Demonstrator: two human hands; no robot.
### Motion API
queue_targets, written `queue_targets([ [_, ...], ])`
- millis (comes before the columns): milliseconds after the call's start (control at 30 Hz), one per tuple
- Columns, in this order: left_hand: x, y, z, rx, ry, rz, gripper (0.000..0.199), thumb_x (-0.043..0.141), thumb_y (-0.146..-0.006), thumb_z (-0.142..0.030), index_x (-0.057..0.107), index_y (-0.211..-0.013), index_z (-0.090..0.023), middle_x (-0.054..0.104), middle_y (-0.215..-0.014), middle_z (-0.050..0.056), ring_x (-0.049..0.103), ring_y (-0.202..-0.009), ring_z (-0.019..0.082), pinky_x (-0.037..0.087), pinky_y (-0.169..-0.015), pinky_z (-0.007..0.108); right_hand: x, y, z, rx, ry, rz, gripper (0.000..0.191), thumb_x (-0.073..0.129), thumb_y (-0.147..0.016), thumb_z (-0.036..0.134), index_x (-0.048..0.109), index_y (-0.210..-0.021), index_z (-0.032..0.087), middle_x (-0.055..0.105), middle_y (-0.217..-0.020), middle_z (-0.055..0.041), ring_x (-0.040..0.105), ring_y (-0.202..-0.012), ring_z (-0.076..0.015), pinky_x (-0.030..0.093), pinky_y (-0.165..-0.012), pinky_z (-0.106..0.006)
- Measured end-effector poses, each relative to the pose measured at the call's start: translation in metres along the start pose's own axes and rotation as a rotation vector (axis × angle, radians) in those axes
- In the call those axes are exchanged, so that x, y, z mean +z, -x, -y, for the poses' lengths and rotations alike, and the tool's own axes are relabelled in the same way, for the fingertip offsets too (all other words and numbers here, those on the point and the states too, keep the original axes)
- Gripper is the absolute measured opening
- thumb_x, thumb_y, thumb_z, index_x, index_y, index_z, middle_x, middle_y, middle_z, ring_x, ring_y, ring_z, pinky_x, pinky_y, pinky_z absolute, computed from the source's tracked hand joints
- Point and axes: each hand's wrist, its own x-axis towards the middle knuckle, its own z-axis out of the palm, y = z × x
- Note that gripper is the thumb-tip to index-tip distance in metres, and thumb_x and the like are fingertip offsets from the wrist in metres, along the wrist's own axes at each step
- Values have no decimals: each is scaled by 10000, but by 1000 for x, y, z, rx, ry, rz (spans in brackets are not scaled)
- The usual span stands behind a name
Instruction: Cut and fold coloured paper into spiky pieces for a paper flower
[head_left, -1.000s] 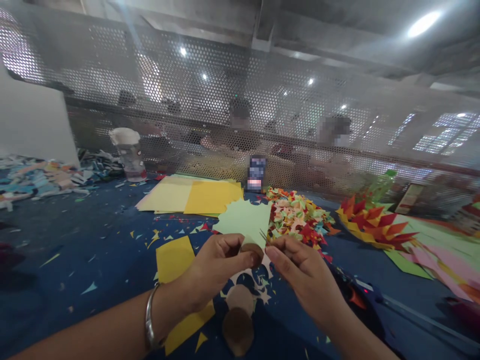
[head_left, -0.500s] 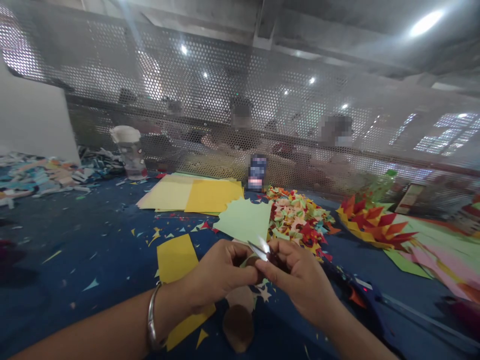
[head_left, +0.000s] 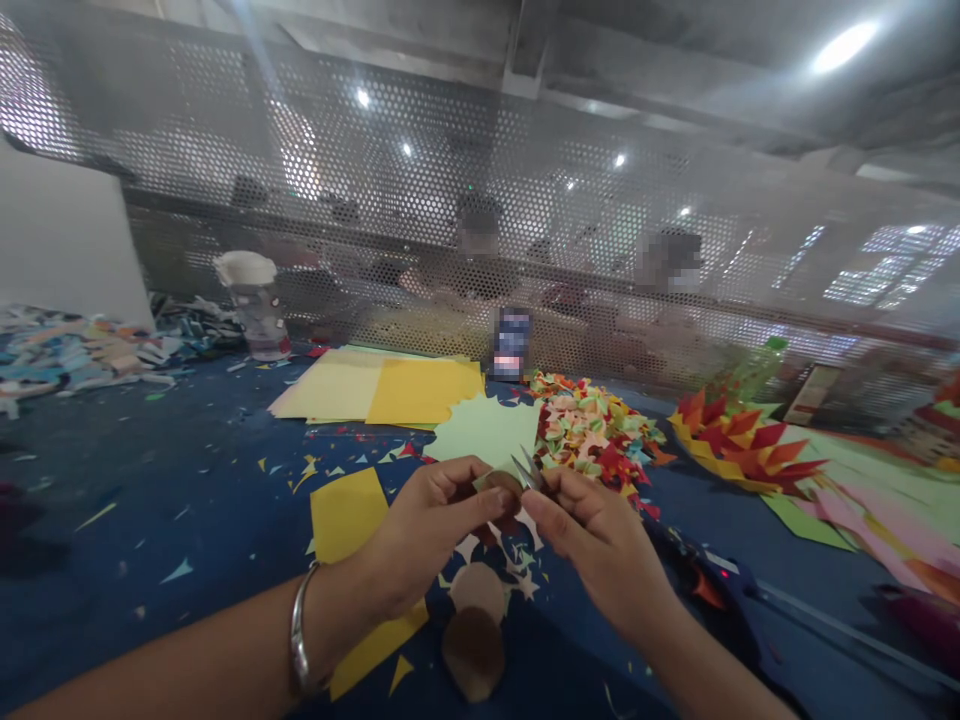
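My left hand (head_left: 431,525) pinches a small brown rounded piece (head_left: 502,484) with a bit of pale green paper along its edge. In my right hand (head_left: 596,530) is a pair of small scissors (head_left: 529,468), blades parted and pointing up and away, close beside the brown piece. Their handles are mostly hidden by the fingers. Below the hands lie a beige round piece (head_left: 478,590) and a brown drop-shaped piece (head_left: 474,655), partly overlapping. Yellow paper (head_left: 347,512) lies under my left forearm, and pale star cut-outs (head_left: 528,583) are scattered between the hands.
Behind the hands lie a scalloped pale green sheet (head_left: 484,425), stacked paper (head_left: 427,390) and a heap of coloured cut-outs (head_left: 600,425). A phone (head_left: 513,342) leans near the mesh partition. A paper flower (head_left: 739,440), dark-blue tool (head_left: 731,580) and cup (head_left: 259,305) stand around.
The scissors have turned more upright, with their blades now visibly apart. My hands have drawn slightly apart, and the brown piece shows more clearly in my left fingers.
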Motion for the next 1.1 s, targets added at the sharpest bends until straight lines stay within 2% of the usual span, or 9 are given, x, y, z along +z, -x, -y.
queue_targets([
  [100,-2,-1,-2,32,-1,-19,142,627,-785,-298,630,-771,-157,606,-690,19,534,-656,112,400,-596,225,-1,0,1,-36,65,22,241,511,-885,379,544,-735,193,409,-601,44,355,-537,-93,275,-488,-220],
  [267,-4,-1,-5,46,-18,-13,140,625,-785,-296,635,-748,-162,602,-680,19,522,-655,113,392,-605,231,0,1,0,-18,80,71,262,482,-897,403,548,-771,183,344,-611,51,297,-531,-88,236,-469,-221],
  [500,-6,-2,-5,52,-36,57,130,618,-796,-284,650,-801,-158,596,-680,20,511,-650,112,396,-624,245,-3,2,-1,-2,70,121,276,447,-917,400,536,-765,187,322,-591,51,279,-514,-87,215,-457,-228],
  [767,-5,0,-6,33,-14,63,120,624,-800,-272,651,-803,-155,594,-675,15,503,-646,101,388,-630,240,-3,2,-3,8,67,126,289,445,-915,413,535,-757,188,323,-593,50,279,-514,-89,212,-456,-233],
  [1100,-7,-2,-3,54,-21,79,130,624,-803,-271,649,-821,-144,591,-692,15,517,-663,106,393,-632,238,-6,3,-1,-4,138,124,328,437,-919,416,442,-689,183,307,-584,61,279,-518,-82,224,-463,-230],
])
